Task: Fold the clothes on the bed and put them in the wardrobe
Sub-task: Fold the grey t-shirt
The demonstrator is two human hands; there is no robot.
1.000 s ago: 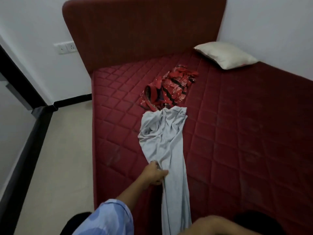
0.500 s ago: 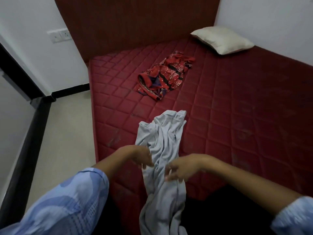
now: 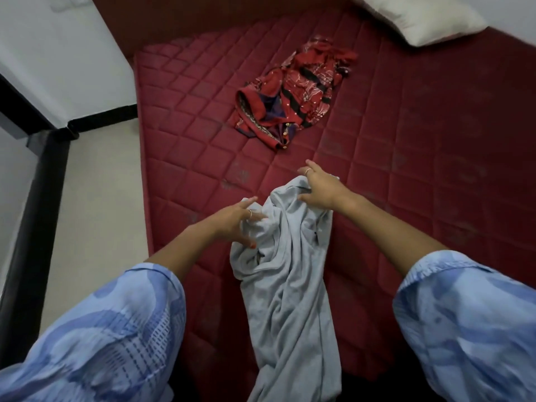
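Observation:
A crumpled light grey garment (image 3: pixel 285 288) lies lengthwise on the dark red quilted mattress (image 3: pixel 420 175) and hangs over its near edge. My left hand (image 3: pixel 236 224) grips a bunch of the fabric on the garment's left side, with the index finger sticking out. My right hand (image 3: pixel 319 190) holds the garment's far end, fingers curled over the cloth. Further up the bed, apart from both hands, lies a rumpled red patterned garment (image 3: pixel 293 91).
A cream pillow (image 3: pixel 420 18) sits at the bed's far right corner by the white wall. Pale floor (image 3: pixel 95 204) runs along the bed's left side, bordered by a black frame (image 3: pixel 32 192). No wardrobe is in view.
Both hands have moved up the grey garment to its far end. The view has tilted down and come closer to the bed.

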